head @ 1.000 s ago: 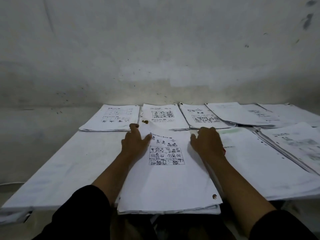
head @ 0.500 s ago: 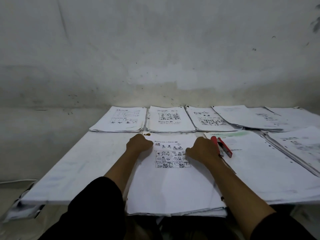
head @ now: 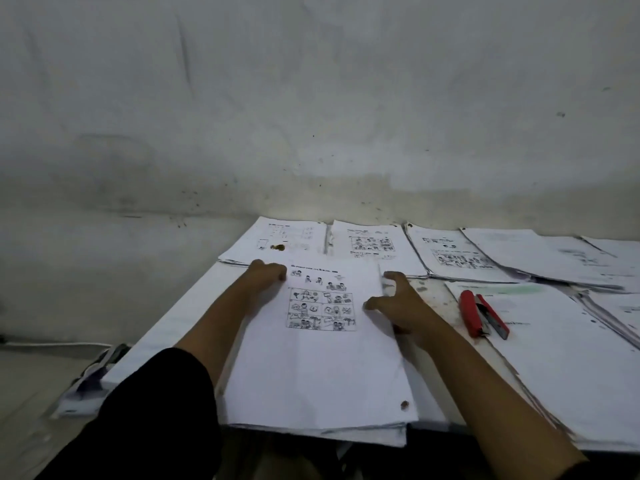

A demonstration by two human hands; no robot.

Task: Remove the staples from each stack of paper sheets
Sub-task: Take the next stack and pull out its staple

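paper stack – table's near edge, centre | left hand – curled on its top-left corner | right hand – fingers spread, at its right edge | red stapler – just right

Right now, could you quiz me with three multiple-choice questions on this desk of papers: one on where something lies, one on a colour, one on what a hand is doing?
1. Where does the stapler lie?
A. right of the hands
B. left of the hands
C. on the floor

2. What colour is the stapler?
A. blue
B. red
C. green

3. What is the right hand doing?
A. holding the stapler
B. hanging off the desk
C. spread at the right edge of the front stack

Answers:
1 A: it rests on papers to the right.
2 B: its body is red.
3 C: fingers spread at the paper edge, while the left hand sits curled at the top left corner.
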